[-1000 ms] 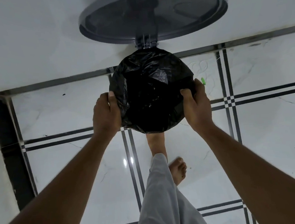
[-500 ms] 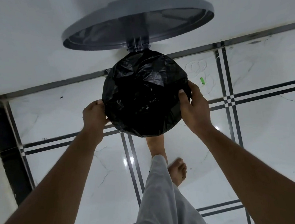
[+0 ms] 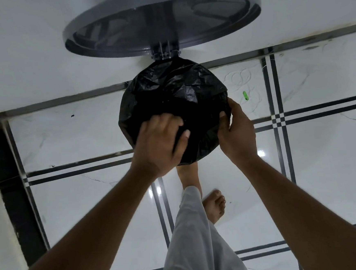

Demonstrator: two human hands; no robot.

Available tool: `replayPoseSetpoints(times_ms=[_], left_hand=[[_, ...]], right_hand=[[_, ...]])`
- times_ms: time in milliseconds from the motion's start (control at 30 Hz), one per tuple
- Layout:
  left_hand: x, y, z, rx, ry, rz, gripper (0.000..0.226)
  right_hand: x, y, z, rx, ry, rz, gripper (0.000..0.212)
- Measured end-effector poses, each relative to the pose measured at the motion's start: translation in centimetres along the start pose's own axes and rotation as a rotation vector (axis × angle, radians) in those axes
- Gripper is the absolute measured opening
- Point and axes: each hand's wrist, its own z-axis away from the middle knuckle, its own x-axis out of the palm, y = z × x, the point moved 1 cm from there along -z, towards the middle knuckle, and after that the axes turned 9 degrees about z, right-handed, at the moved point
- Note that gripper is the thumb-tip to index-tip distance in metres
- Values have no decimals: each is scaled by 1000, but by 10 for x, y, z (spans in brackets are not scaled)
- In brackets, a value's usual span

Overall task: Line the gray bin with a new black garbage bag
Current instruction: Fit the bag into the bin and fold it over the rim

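The black garbage bag [image 3: 169, 88] is stretched over the round mouth of the gray bin, which hides the bin's body. The bin's gray lid [image 3: 163, 18] stands open on its hinge [image 3: 165, 55], leaning toward the white wall. My left hand [image 3: 158, 145] lies on the near left part of the bag, blurred, with fingers spread over the plastic and the thumb pointing into the dark middle. My right hand [image 3: 236, 134] holds the bag's edge at the right rim, thumb on top and fingers down the outside.
The bin stands on a glossy white tiled floor with dark lines. A small green object [image 3: 245, 95] lies on the floor right of the bin. My leg in gray trousers [image 3: 194, 240] and a bare foot [image 3: 214, 206] are just in front. A dark strip [image 3: 6, 180] runs along the left.
My left hand left the outer left rim and moved right onto the top of the bag. My right hand stayed at the right rim. The view shifted slightly.
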Motion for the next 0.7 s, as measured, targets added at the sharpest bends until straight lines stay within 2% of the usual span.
replayPoseSetpoints(times_ms=[67,100,133,233,300,433,567,700], left_hand=[[22,1,-4,-71,-376,-129,40],[29,-1,-10,-131,-456,-106,40],[34,-2,-16,-172,-466,-33,38],[46,-8,-37,-227,-160,189,28],[58,-13,-49,-358,-93,253,29],[90,-30,-70,-668,-281,268,62],[114,-42,-82,-788,-397,268,86],[131,-51,-89,-827,-455,207,106]], right_hand=[[-1,1,-2,1,-4,36,42],[-1,3,-4,3,-3,53,43],[-2,4,-5,-1,-3,66,43],[-1,7,-8,-23,9,86,43],[1,9,-8,-20,18,100,43],[6,11,-8,3,62,104,42],[13,14,-7,-3,109,81,41],[19,18,-7,-1,158,45,38]])
